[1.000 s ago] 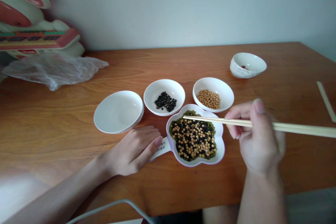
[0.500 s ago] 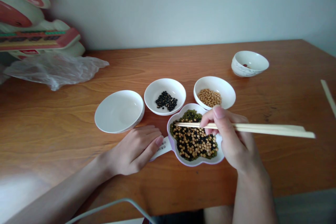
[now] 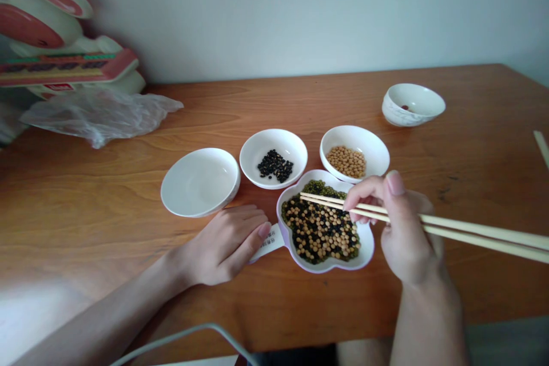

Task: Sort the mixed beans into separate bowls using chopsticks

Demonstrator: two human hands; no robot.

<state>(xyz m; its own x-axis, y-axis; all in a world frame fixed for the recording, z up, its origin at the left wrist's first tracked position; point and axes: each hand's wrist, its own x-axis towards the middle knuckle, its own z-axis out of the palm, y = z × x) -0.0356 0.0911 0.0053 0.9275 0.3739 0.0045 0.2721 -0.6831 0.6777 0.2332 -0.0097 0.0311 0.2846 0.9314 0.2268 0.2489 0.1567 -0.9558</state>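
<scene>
A white dish with a scalloped, lilac rim [image 3: 368,249] holds mixed green, black and tan beans. Its labelled handle [image 3: 271,241] runs under my left hand [image 3: 229,243], which is closed over it with the thumb along the label. In my right hand [image 3: 401,223] is a pair of wooden chopsticks [image 3: 472,230]. Their tips are close together over the far left part of the beans; whether a bean is between them I cannot tell. Behind the dish stand a bowl [image 3: 253,146] of black beans [image 3: 275,166] and a bowl [image 3: 377,151] of tan soybeans [image 3: 346,161].
An empty white bowl [image 3: 199,183] is left of the dish. At the back right, another bowl [image 3: 414,104] has a few reddish things inside. A plastic bag [image 3: 107,114] lies before a rabbit-shaped toy [image 3: 64,68]. A pale cable [image 3: 193,329] crosses the near edge.
The chopstick tips have moved a little right and away from me over the beans, and the rear ends have swung towards me. My left hand stays on the handle. The view has shifted slightly.
</scene>
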